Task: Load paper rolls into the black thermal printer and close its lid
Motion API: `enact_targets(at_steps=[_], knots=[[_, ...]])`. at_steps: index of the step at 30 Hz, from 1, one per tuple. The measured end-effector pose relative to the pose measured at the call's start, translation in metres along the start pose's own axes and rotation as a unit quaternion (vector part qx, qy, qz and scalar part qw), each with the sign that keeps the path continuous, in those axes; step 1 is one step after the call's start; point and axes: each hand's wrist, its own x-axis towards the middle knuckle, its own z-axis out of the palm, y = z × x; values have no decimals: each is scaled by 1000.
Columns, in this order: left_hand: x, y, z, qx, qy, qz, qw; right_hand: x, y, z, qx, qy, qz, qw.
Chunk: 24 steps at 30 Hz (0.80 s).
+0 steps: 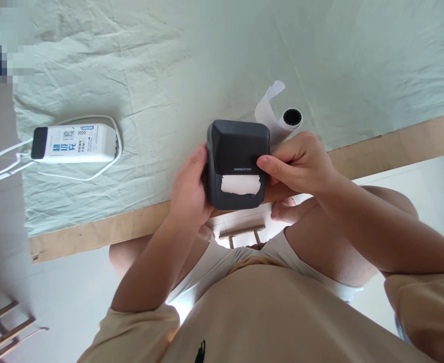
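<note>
A black label printer (240, 146) is held up over the table's front edge, its lid facing me. A torn strip of white paper (240, 184) sticks out of the slot below the lid. My left hand (191, 187) wraps the printer's left side. On the other side, my right hand (301, 164) grips the printer with its thumb on the lid's lower right corner; its other fingers are partly hidden behind. Just beyond the right hand lies a white paper roll (293, 118) with a black core, and a loose curled strip of paper (269, 103) beside it.
On the left of the table, a white power strip (78, 143) lies with its cable (108, 169) looped round it. A pale green cloth (150, 65) covers the table, with a bare wooden edge (104, 231) in front. Wooden stools (8, 330) stand on the floor.
</note>
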Motion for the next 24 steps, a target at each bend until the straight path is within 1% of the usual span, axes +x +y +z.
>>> enact_targets(at_steps=[3, 4, 6, 8, 9, 11, 14, 16, 19, 21, 23, 24], knots=[[1, -3, 0, -52, 0, 39, 998, 1, 0, -5, -6, -56, -25, 998], [2, -4, 0, -59, 0, 41, 997, 1, 0, -6, -17, -71, -30, 997], [3, -4, 1, -59, 11, 41, 997, 1, -3, -10, -51, -69, -47, 995], [4, -4, 1, -46, 23, 37, 998, 1, -7, -11, -101, -31, -79, 991], [4, -4, 1, -41, 30, 39, 998, 0, -9, -11, -125, -3, -100, 987], [5, -5, 1, -38, 37, 43, 998, -1, -15, -10, -155, 75, -139, 975], [5, -5, 0, -58, 26, 34, 997, -3, -24, -6, -130, 215, -175, 952], [5, -4, 1, -82, 13, 18, 996, -2, -29, -2, -99, 268, -173, 943], [6, -4, 3, -104, 16, 7, 994, 2, -32, 2, -80, 292, -163, 939], [6, -4, 5, -105, 18, 4, 994, 6, -30, 3, -81, 294, -180, 935], [5, -4, 5, -101, 18, 6, 995, 9, -27, 4, -124, 275, -208, 930], [5, -5, 5, -96, 18, 10, 995, 10, -25, 4, -170, 260, -216, 926]])
